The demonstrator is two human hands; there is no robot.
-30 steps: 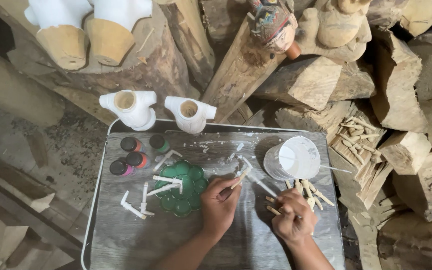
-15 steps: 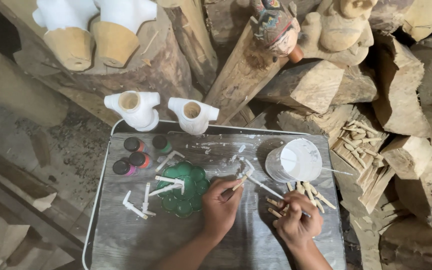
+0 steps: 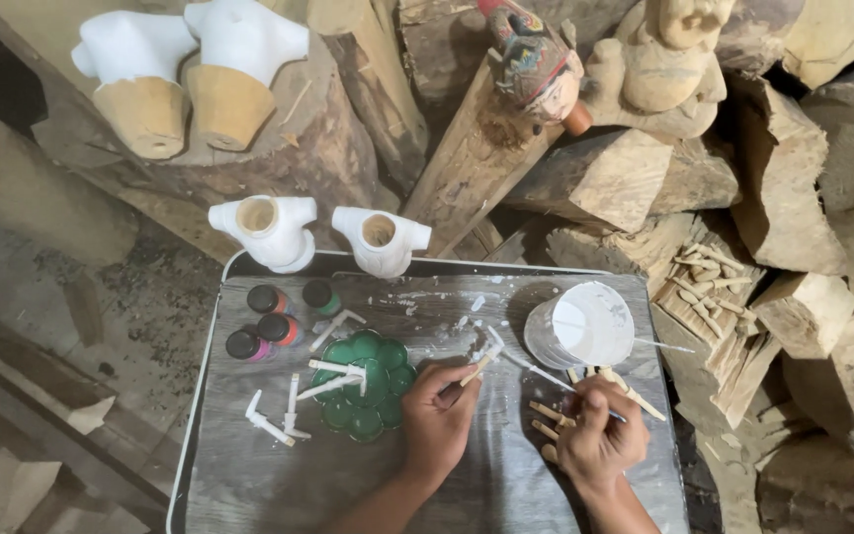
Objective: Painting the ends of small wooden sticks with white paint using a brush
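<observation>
Gripping a small wooden stick (image 3: 473, 371) whose far end was coated white, the left hand (image 3: 439, 417) sat closed around it at lower centre of the frame, above a grey wood-grain surface (image 3: 279, 485) edged by a pale rim. Just to its right, the right hand (image 3: 600, 438) was closed in a pinch grip on a thin paintbrush (image 3: 546, 375), whose tip reached up and left toward the stick's white end. Several bare wooden sticks (image 3: 552, 411) lay on the surface under and beside the right hand.

Directly above the right hand stood a tilted cup of white paint (image 3: 579, 332). Left of the left hand lay a green flower-shaped palette (image 3: 373, 391) with white-painted pieces (image 3: 336, 369) resting across it, and more white pieces (image 3: 269, 423) lay on the surface toward lower left. Four small paint bottles (image 3: 277, 318) with dark caps stood in a cluster near the surface's upper left corner.

Two white-coated carved torsos (image 3: 271, 230) stood at the surface's far edge, with two more, white above bare wood bases, on a log at upper left (image 3: 190, 69). A painted figure head (image 3: 534, 59) and an unpainted carved figure (image 3: 662, 69) rested among stacked wood blocks (image 3: 812, 326) at upper centre and right.
</observation>
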